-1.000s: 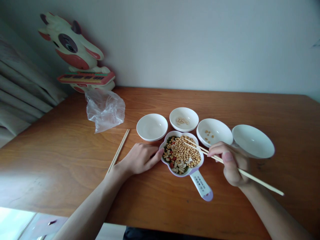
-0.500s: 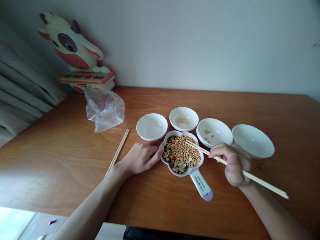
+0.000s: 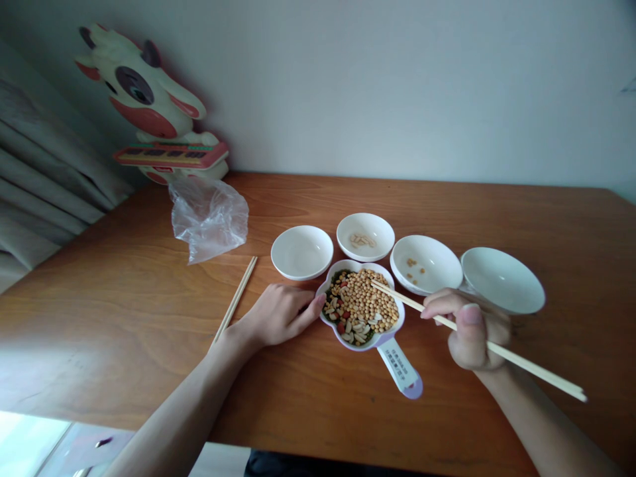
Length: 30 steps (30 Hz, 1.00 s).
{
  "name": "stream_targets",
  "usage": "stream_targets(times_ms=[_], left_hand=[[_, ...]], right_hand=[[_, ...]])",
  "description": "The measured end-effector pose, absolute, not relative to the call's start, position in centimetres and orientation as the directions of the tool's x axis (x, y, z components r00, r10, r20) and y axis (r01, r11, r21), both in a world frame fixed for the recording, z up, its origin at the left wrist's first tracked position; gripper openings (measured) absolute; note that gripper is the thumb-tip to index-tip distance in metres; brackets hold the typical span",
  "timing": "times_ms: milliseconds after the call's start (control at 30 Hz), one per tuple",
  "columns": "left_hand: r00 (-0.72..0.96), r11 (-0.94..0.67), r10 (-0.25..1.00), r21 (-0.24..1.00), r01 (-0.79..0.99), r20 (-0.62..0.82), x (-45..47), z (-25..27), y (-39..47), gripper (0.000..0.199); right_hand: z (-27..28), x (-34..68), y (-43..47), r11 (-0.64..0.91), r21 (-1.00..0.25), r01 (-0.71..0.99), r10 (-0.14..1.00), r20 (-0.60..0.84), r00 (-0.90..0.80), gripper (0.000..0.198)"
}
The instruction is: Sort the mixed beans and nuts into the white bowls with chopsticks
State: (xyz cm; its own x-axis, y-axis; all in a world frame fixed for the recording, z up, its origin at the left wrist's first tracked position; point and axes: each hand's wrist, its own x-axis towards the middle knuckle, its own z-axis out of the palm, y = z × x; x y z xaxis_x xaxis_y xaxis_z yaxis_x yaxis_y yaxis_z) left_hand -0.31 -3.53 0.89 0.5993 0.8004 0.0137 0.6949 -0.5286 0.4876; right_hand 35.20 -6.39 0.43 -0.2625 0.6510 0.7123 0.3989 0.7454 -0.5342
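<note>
A flower-shaped white and lilac scoop bowl [image 3: 328, 285] holds mixed beans, peanuts and seeds; its handle [image 3: 400, 370] points toward me. My left hand [image 3: 278, 315] rests on the table with its fingertips against the bowl's left rim. A pair of wooden chopsticks [image 3: 527, 368] is held in my right hand [image 3: 470, 330], their tips over the bowl's right side. Behind it stand small white dishes: an empty one [image 3: 301, 252], one with pale seeds [image 3: 365, 236], one with a few soybeans [image 3: 426, 264], and another empty one [image 3: 503, 280].
A second pair of chopsticks [image 3: 235, 300] lies left of my left hand. A crumpled clear plastic bag [image 3: 209, 217] sits farther back left, in front of a cow-shaped toy [image 3: 149, 109] against the wall. The wooden table [image 3: 99, 305] ends near me at the bottom.
My right hand has drawn back to the right, pulling the chopstick tips from the middle of the bowl toward its right edge. My left hand has not moved.
</note>
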Motion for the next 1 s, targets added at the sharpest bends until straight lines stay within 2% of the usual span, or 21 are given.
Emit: stream_targets(times_ms=[200, 500, 833, 1000], left_hand=[[0.596, -0.525, 0.803, 0.488, 0.698, 0.011, -0.32, 0.99, -3.55, 0.058], [0.600, -0.527, 0.800, 0.484, 0.699, 0.004, -0.28, 0.88, -3.58, 0.057], [0.600, -0.540, 0.799, 0.479, 0.692, 0.034, -0.35, 0.81, -3.55, 0.057], [0.600, -0.546, 0.799, 0.468, 0.695, 0.042, -0.25, 0.88, -3.58, 0.058]], right_hand=[[0.41, 35.55, -6.61, 0.750, -0.530, 0.396, 0.639, 0.736, -0.224, 0.049], [0.18, 35.07, -6.39, 0.586, -0.733, 0.346, 0.808, 0.561, -0.179, 0.061], [0.13, 35.11, -6.30, 0.536, -0.787, 0.307, 0.844, 0.502, -0.188, 0.063], [0.31, 35.08, -6.43, 0.547, -0.767, 0.337, 0.837, 0.506, -0.207, 0.054]])
